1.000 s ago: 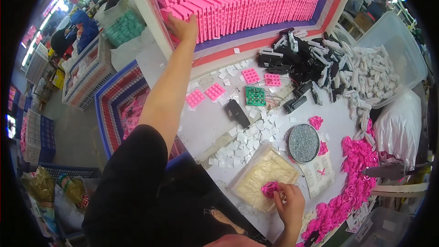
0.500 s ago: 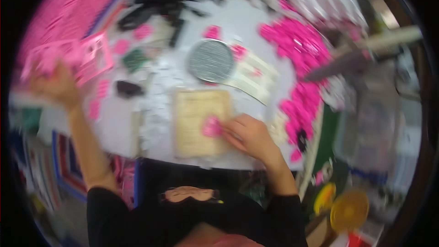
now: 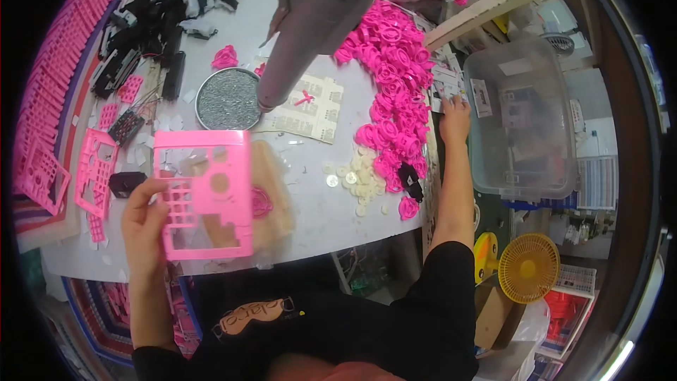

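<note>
My left hand [image 3: 144,229] grips a flat pink plastic panel [image 3: 206,194] with cut-out windows, holding it by its left edge above the front of the white table [image 3: 317,197]. Under the panel lies a tan pad [image 3: 275,194] with a small pink part [image 3: 261,204] on it. My right hand [image 3: 455,118] reaches far right, past the table's edge, and rests on small printed cards [image 3: 446,85] beside a clear plastic bin [image 3: 522,120]. A long heap of pink ring parts [image 3: 388,92] lies just left of that hand.
A grey tool barrel [image 3: 303,28] hangs over the table. A round tin of tiny metal bits [image 3: 227,99], white discs [image 3: 356,176], a printed sheet [image 3: 303,109], black parts [image 3: 134,35] and more pink panels [image 3: 70,169] lie around. A yellow fan [image 3: 529,268] stands below right.
My left hand came back from the far pink stack carrying a pink panel to the table's front. My right hand left the tan pad and reached out right to the cards.
</note>
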`<state>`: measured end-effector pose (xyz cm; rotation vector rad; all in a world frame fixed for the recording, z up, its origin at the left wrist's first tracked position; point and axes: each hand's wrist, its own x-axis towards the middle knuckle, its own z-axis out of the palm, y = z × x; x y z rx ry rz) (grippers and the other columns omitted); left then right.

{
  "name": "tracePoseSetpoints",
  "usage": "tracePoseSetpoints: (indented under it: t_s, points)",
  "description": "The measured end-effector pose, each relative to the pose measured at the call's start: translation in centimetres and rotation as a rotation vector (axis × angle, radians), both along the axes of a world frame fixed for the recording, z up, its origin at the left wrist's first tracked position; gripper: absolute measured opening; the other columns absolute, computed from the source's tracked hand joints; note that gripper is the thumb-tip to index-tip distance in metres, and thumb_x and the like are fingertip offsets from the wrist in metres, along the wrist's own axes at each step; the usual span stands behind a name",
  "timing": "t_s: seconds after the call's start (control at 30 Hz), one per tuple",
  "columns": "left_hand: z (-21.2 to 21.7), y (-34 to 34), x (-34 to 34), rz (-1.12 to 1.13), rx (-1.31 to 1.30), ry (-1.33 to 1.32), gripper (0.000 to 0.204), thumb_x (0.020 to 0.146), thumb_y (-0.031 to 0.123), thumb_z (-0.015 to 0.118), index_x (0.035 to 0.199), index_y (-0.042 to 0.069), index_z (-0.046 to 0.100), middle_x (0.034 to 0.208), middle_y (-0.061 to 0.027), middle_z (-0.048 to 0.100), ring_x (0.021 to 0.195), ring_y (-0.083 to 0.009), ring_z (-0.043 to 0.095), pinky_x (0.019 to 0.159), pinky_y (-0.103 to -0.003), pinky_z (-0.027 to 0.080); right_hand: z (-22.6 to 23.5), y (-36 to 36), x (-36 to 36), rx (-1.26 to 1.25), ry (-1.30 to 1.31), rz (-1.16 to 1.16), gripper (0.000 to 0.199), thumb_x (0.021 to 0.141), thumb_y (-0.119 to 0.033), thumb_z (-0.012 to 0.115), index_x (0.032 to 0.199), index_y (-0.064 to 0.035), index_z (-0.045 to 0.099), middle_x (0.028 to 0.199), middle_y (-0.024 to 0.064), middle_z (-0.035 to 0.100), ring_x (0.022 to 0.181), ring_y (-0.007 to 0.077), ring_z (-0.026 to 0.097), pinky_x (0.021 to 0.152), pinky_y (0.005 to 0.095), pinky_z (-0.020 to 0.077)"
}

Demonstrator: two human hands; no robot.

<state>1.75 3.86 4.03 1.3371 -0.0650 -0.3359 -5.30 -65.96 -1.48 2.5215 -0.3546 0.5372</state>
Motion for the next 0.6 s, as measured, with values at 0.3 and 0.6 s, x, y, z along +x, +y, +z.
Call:
tracePoseSetpoints:
  t_s: [0.3,0.6]
  points:
    - [0.4,-2.8,-1.1,-0.021,-0.004,0.028,0.03,0.097,0.008,0.058,0.125,-0.001,0.06,0.125,-0.0062,0.059,0.113,-0.0129,0.057,0.098,-0.029,0.046,10.2,11.4,-0.2,0.922,-0.939,0.312,0.019,0.102,-0.012,0.057,0.112,-0.0012,0.069,0.093,0.0039,0.069,0.085,0.0128,0.061,0.074,0.0271,0.0476]
    - [-1.1,-7.3,-1.8,-0.273,-0.182,-0.271,0.03,0.099,0.015,0.061,0.124,-0.001,0.057,0.128,-0.0108,0.055,0.115,-0.0164,0.058,0.098,-0.034,0.049,11.2,39.5,1.3,1.521,0.335,0.615,0.039,0.085,-0.012,0.077,0.119,0.0011,0.067,0.094,0.0121,0.068,0.076,0.0206,0.064,0.07,0.031,0.0508]
